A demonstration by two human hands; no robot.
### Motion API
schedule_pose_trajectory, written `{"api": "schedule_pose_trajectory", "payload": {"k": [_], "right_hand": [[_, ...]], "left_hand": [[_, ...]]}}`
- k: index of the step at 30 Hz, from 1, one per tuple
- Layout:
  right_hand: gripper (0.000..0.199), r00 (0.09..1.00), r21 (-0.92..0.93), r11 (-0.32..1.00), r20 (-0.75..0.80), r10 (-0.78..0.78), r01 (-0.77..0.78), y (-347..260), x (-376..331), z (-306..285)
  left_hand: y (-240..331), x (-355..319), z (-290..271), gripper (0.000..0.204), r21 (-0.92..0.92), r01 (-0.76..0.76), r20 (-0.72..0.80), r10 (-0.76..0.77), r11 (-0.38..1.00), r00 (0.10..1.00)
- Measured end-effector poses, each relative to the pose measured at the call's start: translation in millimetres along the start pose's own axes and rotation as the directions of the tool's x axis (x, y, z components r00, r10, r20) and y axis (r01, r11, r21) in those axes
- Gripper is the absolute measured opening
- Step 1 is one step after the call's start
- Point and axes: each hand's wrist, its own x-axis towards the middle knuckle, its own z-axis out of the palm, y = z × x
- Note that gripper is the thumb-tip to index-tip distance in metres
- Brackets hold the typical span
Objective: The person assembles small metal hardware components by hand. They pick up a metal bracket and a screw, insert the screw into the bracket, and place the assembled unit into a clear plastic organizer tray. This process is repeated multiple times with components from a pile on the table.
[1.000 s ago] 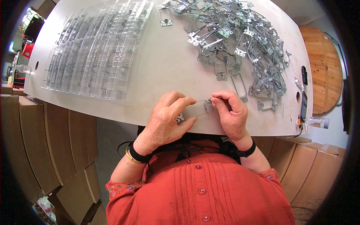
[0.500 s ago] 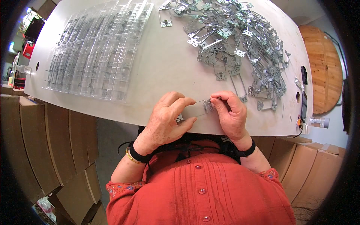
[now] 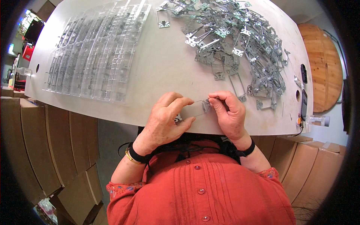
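Between my hands, above the table's front edge, is a metal frame (image 3: 205,106) made of two thin rods with a small plate at each end. My left hand (image 3: 165,118) is closed round its left end, thumb and fingers along the rods, and partly covers that plate. My right hand (image 3: 229,112) pinches the frame's right end between thumb and forefinger. Whether a smaller piece is also in that pinch, I cannot make out. Beyond my right hand lies a heaped pile of similar metal frames (image 3: 225,33).
Clear plastic trays (image 3: 90,69) with metal frames in their slots cover the left of the white table (image 3: 157,75). At the right edge are a dark phone (image 3: 304,105) and a black object (image 3: 303,74). Cardboard boxes (image 3: 37,142) stand below on both sides; a small clear bottle (image 3: 318,120) is at right.
Both hands keep their hold on the metal frame and have barely moved. The whole view has shifted very slightly.
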Motion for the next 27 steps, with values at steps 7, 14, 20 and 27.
{"api": "schedule_pose_trajectory", "payload": {"k": [7, 14, 20, 27], "right_hand": [[0.015, 1.0, -0.004, 1.0, 0.007, 0.013, -0.013, -1.2, 0.4, -0.7], [0.015, 1.0, -0.022, 1.0, 0.004, -0.019, 0.02, -3.6, 1.9, -1.2], [0.016, 0.999, -0.005, 0.999, -0.002, -0.037, 0.037, -1.4, 1.9, -0.3], [0.017, 1.0, 0.018, 1.0, 0.008, -0.001, 0.001, -0.5, 0.4, -0.8]], "left_hand": [[-0.2, 0.1, 0.1, 0.045, 0.005, -0.008, -0.003, 0.008, 1.0, 1.0], [0.9, 0.8, -1.2, 0.044, 0.003, -0.001, 0.0, 0.001, 1.0, 1.0], [1.8, 0.9, -0.8, 0.044, 0.008, -0.001, -0.008, 0.001, 1.0, 1.0], [0.9, 0.2, -0.4, 0.044, 0.011, -0.004, -0.007, 0.005, 1.0, 1.0]]}}
